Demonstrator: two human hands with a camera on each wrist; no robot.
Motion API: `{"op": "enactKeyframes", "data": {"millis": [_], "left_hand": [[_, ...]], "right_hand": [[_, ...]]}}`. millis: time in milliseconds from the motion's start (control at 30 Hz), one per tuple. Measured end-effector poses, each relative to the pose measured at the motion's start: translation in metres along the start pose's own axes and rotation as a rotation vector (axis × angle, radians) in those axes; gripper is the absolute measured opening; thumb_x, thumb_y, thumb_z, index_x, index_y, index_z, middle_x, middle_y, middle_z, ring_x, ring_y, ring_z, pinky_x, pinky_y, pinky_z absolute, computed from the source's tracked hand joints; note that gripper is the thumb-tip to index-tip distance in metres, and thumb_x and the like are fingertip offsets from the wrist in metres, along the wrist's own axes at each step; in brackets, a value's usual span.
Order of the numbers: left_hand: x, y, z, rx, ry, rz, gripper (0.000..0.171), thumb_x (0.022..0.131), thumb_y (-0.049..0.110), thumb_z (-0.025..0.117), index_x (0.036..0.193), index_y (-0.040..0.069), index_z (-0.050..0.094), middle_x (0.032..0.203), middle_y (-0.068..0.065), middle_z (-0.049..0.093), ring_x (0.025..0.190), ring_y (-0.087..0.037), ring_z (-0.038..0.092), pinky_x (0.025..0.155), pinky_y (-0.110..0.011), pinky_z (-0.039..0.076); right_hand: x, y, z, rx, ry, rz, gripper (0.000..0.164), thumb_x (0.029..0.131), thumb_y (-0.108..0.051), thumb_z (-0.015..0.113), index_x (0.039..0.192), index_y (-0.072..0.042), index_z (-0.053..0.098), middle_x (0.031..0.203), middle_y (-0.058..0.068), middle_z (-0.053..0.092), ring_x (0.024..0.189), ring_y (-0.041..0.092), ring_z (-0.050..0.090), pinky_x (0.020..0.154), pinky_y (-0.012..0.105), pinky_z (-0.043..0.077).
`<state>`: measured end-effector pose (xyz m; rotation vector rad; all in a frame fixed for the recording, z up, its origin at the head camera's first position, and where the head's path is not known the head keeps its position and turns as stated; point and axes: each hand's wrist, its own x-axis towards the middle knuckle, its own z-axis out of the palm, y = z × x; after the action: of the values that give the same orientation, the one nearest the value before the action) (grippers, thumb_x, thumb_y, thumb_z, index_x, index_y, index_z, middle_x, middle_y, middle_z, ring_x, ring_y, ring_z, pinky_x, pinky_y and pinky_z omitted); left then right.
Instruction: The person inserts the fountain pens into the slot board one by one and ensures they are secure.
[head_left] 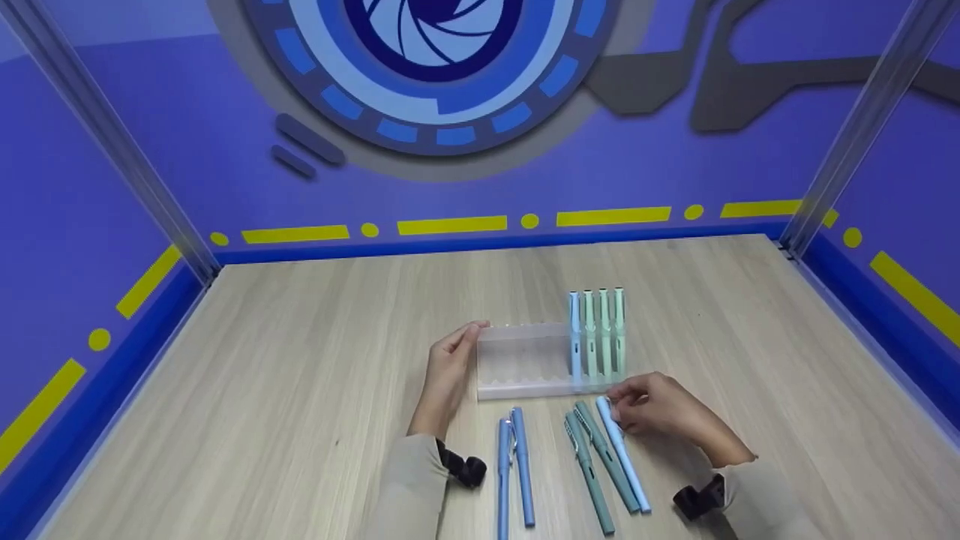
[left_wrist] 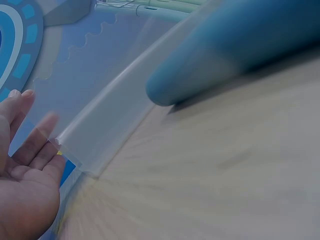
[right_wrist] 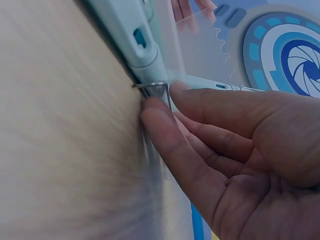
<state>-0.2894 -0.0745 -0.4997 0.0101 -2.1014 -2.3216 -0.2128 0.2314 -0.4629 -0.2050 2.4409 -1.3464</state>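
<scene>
A clear plastic pen holder (head_left: 523, 362) stands on the table, one light blue pen (head_left: 575, 337) and three pale green pens (head_left: 604, 337) upright in its right part. At its left end my left hand (head_left: 445, 371) touches the side with fingers loosely extended; some fingers show through the clear panel in the left wrist view. My right hand (head_left: 664, 409) pinches the clip end of a light blue pen (head_left: 626, 457) lying on the table. Thumb and forefinger meet that end by its metal clip (right_wrist: 159, 89) in the right wrist view.
Two dark green pens (head_left: 592, 476) lie just left of the light blue one. Two mid-blue pens (head_left: 523, 469) lie nearer the left forearm. Blue printed walls (head_left: 450, 187) enclose the wooden table (head_left: 300, 360) at the back and sides.
</scene>
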Motion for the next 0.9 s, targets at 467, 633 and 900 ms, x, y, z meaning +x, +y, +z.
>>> {"op": "enactKeyframes", "data": {"millis": [467, 633, 900], "left_hand": [[-0.0004, 0.0001, 0.0011, -0.029, 0.005, -0.016, 0.042, 0.092, 0.042, 0.06, 0.118, 0.01, 0.068, 0.129, -0.005, 0.063, 0.134, -0.019, 0.048, 0.115, -0.03, 0.036], [-0.0006, 0.0002, 0.0006, -0.04, 0.002, -0.037, 0.046, 0.088, 0.047, 0.061, 0.117, 0.012, 0.068, 0.13, -0.002, 0.062, 0.134, -0.017, 0.046, 0.115, -0.028, 0.036], [-0.0003, 0.0, 0.0003, -0.02, 0.0, -0.026, 0.045, 0.09, 0.046, 0.061, 0.117, 0.011, 0.068, 0.131, -0.003, 0.062, 0.134, -0.018, 0.047, 0.115, -0.029, 0.036]], "right_hand": [[0.0019, 0.0032, 0.0023, -0.071, -0.006, -0.073, 0.03, 0.084, -0.008, 0.064, 0.11, 0.009, 0.065, 0.085, 0.007, 0.064, 0.073, 0.014, 0.061, 0.058, 0.023, 0.056], [0.0016, 0.0017, 0.0041, -0.092, -0.002, -0.074, 0.029, 0.084, -0.009, 0.066, 0.109, 0.006, 0.067, 0.084, 0.005, 0.064, 0.073, 0.013, 0.059, 0.057, 0.022, 0.053], [-0.0001, -0.0011, 0.007, -0.045, -0.062, -0.085, 0.037, 0.085, -0.016, 0.071, 0.113, 0.007, 0.064, 0.085, 0.005, 0.063, 0.074, 0.014, 0.06, 0.06, 0.024, 0.056]]}}
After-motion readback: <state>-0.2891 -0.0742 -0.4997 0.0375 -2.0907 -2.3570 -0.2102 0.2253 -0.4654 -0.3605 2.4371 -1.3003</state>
